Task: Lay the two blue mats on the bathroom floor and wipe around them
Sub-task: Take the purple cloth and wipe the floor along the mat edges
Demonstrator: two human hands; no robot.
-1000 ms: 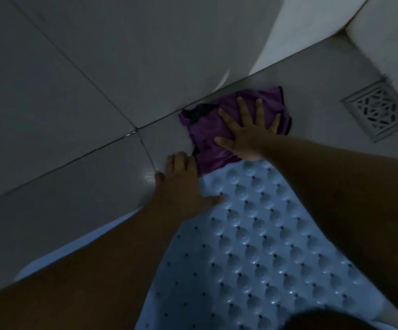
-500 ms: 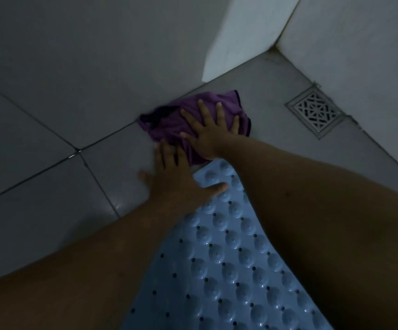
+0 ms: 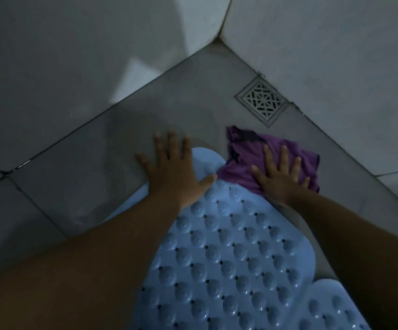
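Purple cloth [image 3: 268, 160] on floor [image 3: 193, 96] by blue mat [image 3: 226, 253] end, right hand [image 3: 280, 177] flat on it, fingers spread. Left hand [image 3: 171, 170] flat, straddling mat edge. Second mat [image 3: 331, 306] lower right; drain grate [image 3: 262, 101] beyond.

Left forearm is covering the near-left part of the blue mat [image 3: 226, 253]; the bottom edge is cutting the mat off. Second mat [image 3: 331, 306] is showing only a corner, the rest lying behind the right arm. Right hand [image 3: 280, 179] is hiding the purple cloth's [image 3: 240, 167] middle.
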